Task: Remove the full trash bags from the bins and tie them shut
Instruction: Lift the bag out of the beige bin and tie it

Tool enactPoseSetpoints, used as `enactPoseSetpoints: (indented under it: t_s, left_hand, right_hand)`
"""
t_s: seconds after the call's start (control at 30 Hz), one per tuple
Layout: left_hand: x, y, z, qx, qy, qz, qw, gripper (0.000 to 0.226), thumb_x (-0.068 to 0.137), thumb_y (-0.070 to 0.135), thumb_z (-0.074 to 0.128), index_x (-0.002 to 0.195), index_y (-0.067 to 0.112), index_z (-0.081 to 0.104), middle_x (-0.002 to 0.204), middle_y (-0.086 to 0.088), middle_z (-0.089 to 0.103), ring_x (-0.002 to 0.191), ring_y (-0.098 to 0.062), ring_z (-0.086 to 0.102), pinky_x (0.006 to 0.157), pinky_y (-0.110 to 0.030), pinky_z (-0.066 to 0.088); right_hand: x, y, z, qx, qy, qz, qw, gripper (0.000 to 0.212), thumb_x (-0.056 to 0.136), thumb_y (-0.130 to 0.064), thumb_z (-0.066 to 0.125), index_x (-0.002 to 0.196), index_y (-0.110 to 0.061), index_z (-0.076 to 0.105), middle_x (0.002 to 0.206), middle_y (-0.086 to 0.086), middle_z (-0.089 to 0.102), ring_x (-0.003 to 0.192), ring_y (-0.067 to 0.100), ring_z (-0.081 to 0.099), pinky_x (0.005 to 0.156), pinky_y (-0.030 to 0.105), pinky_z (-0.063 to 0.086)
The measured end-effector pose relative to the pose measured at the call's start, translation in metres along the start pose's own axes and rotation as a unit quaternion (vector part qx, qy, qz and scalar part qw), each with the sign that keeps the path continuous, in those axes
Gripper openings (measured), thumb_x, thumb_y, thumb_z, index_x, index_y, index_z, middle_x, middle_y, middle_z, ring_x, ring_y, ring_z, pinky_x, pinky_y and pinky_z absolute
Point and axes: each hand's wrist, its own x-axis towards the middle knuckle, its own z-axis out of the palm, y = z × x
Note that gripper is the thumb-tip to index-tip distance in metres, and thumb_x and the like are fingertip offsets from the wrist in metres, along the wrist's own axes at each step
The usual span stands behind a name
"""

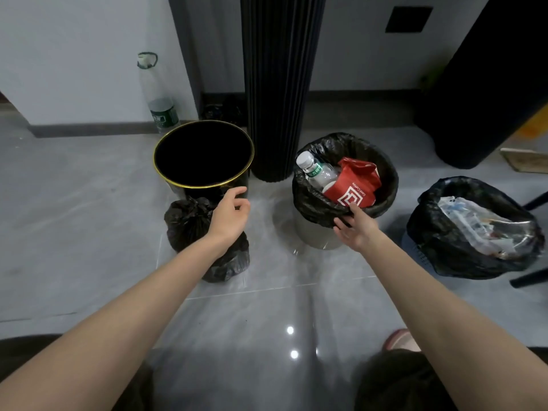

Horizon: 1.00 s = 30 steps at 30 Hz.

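Forearms are extended from the bottom edge over the floor (267,307). The right hand (355,226) is laid, fingers spread and fairly straight, against the near rim of the second bag (314,200), which is still folded over its grey bin (311,235); no grip is seen. The left hand (229,215) hangs loose and empty above the tied bag (189,223), which lies in front of the empty black bin (178,180).

Step judged: first bag done, second beginning. Next, the folded rim must be peeled off all round and gathered, so that the bottle (317,172) and red carton (355,185) are not tipped out.

A pillar (275,99) stands close behind; open floor lies nearer. A third bag (444,241) waits at the right.
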Motion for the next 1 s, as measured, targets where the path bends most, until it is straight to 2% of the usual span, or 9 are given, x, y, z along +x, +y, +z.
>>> enactPoseSetpoints:
  t_s: [0.2, 0.3, 0.4, 0.5, 0.57, 0.63, 0.77, 0.87, 1.0]
  left_hand:
    - [0.003, 0.004, 0.022, 0.014, -0.036, -0.010, 0.999, 0.041, 0.096, 0.020, 0.045, 0.137, 0.024, 0.041, 0.112, 0.000, 0.060, 0.113, -0.022, 0.055, 0.100, -0.046, 0.046]
    - [-0.002, 0.013, 0.025, -0.005, -0.034, -0.009, 0.999, 0.040, 0.097, 0.021, 0.045, 0.136, 0.026, 0.042, 0.111, 0.001, 0.059, 0.108, -0.020, 0.057, 0.097, -0.043, 0.048]
    - [-0.013, 0.023, 0.023, -0.020, -0.041, 0.000, 0.999, 0.039, 0.097, 0.020, 0.044, 0.136, 0.026, 0.042, 0.115, 0.000, 0.059, 0.103, -0.019, 0.060, 0.092, -0.039, 0.051]
    - [-0.032, 0.028, 0.018, -0.015, -0.055, 0.014, 0.998, 0.038, 0.097, 0.021, 0.044, 0.135, 0.026, 0.042, 0.108, 0.004, 0.059, 0.098, -0.017, 0.061, 0.093, -0.040, 0.051]
    - [-0.047, 0.028, 0.012, -0.016, -0.055, 0.020, 0.998, 0.037, 0.097, 0.021, 0.044, 0.134, 0.026, 0.043, 0.109, 0.004, 0.059, 0.095, -0.015, 0.062, 0.093, -0.040, 0.051]
    - [-0.061, 0.028, 0.006, -0.021, -0.053, 0.024, 0.998, 0.036, 0.097, 0.020, 0.044, 0.133, 0.025, 0.044, 0.113, 0.003, 0.060, 0.092, -0.013, 0.063, 0.094, -0.040, 0.050]
    - [-0.084, 0.026, -0.009, -0.018, -0.057, 0.022, 0.998, 0.036, 0.097, 0.019, 0.044, 0.133, 0.026, 0.045, 0.120, -0.001, 0.060, 0.092, -0.012, 0.064, 0.094, -0.042, 0.051]
    - [-0.103, 0.028, -0.019, -0.020, -0.069, 0.009, 0.997, 0.038, 0.097, 0.018, 0.044, 0.135, 0.022, 0.044, 0.109, 0.003, 0.061, 0.098, -0.019, 0.063, 0.089, -0.038, 0.053]
    - [-0.131, 0.021, -0.023, -0.005, -0.097, -0.017, 0.995, 0.039, 0.096, 0.017, 0.046, 0.135, 0.020, 0.043, 0.100, 0.006, 0.058, 0.094, -0.020, 0.061, 0.076, -0.029, 0.051]
  right_hand:
    - [0.004, 0.004, 0.002, -0.001, 0.022, -0.023, 1.000, 0.040, 0.096, -0.030, 0.052, 0.130, -0.013, 0.042, 0.128, 0.008, 0.057, 0.075, 0.013, 0.062, 0.063, 0.026, 0.050]
    - [-0.004, 0.011, 0.000, -0.017, 0.014, -0.014, 1.000, 0.031, 0.096, -0.028, 0.052, 0.122, -0.012, 0.046, 0.121, 0.011, 0.061, 0.070, 0.012, 0.059, 0.060, 0.024, 0.048]
    - [-0.016, 0.022, -0.007, -0.039, 0.010, 0.001, 0.999, 0.037, 0.096, -0.029, 0.052, 0.128, -0.010, 0.047, 0.106, 0.009, 0.061, 0.069, 0.013, 0.059, 0.057, 0.025, 0.047]
    - [-0.036, 0.039, -0.013, -0.052, 0.002, 0.038, 0.998, 0.025, 0.096, -0.030, 0.053, 0.116, -0.016, 0.051, 0.095, 0.003, 0.061, 0.067, 0.012, 0.057, 0.050, 0.025, 0.047]
    - [-0.051, 0.050, -0.016, -0.062, -0.005, 0.072, 0.995, 0.011, 0.096, -0.029, 0.053, 0.100, -0.018, 0.052, 0.092, 0.002, 0.059, 0.063, 0.010, 0.055, 0.040, 0.018, 0.046]
    - [-0.066, 0.061, -0.021, -0.078, -0.017, 0.095, 0.992, 0.010, 0.096, -0.026, 0.054, 0.102, -0.019, 0.052, 0.088, 0.002, 0.059, 0.058, 0.009, 0.055, 0.036, 0.014, 0.044]
    - [-0.096, 0.075, -0.033, -0.137, -0.020, 0.100, 0.985, 0.017, 0.094, -0.024, 0.057, 0.108, -0.016, 0.052, 0.079, 0.003, 0.060, 0.054, 0.011, 0.056, 0.039, 0.018, 0.045]
    - [-0.117, 0.084, -0.040, -0.180, -0.027, 0.112, 0.977, 0.019, 0.093, -0.025, 0.058, 0.109, -0.016, 0.053, 0.079, 0.002, 0.061, 0.057, 0.011, 0.056, 0.044, 0.022, 0.045]
    - [-0.143, 0.095, -0.050, -0.224, -0.055, 0.142, 0.963, 0.012, 0.093, -0.030, 0.058, 0.094, -0.018, 0.055, 0.080, -0.002, 0.066, 0.059, 0.009, 0.055, 0.054, 0.023, 0.045]
